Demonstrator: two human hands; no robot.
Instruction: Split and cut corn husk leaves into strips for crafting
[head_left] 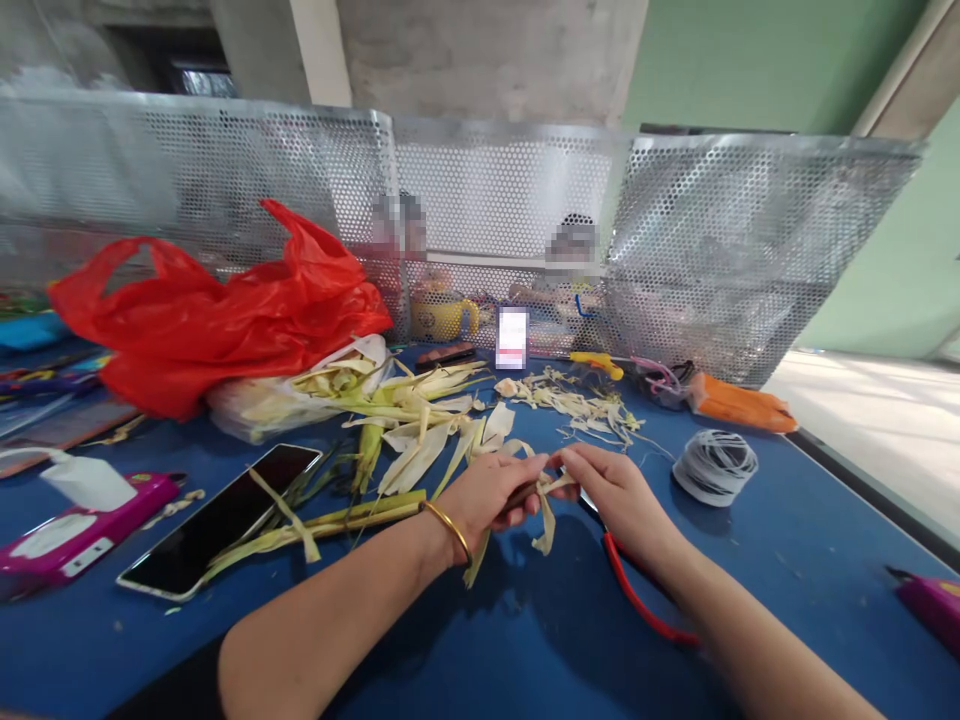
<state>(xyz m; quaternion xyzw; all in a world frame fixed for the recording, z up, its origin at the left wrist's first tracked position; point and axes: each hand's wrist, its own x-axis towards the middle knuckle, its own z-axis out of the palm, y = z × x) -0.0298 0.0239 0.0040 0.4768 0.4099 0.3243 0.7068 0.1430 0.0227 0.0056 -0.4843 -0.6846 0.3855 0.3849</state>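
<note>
Strips of pale corn husk (549, 525) hang between my two hands, near the middle of the head view. My left hand (484, 495), with a gold bangle at the wrist, is closed around the husk and a slim brown piece whose kind I cannot make out. Thumb and fingers of my right hand (615, 490) pinch the husk strip's other end. Below the right hand lies a tool with red handles (637, 600), partly hidden by hand and forearm. Loose corn husks (420, 450) are piled just beyond my left hand.
Left are a red plastic bag (247, 310), a dark-screened phone (232, 520) and a purple device (150, 500). A ball of grey-white cord (715, 467) and an orange packet (742, 402) sit right. Behind a yellow mug (437, 318) and lit phone (512, 338) stands a perforated metal screen (502, 180).
</note>
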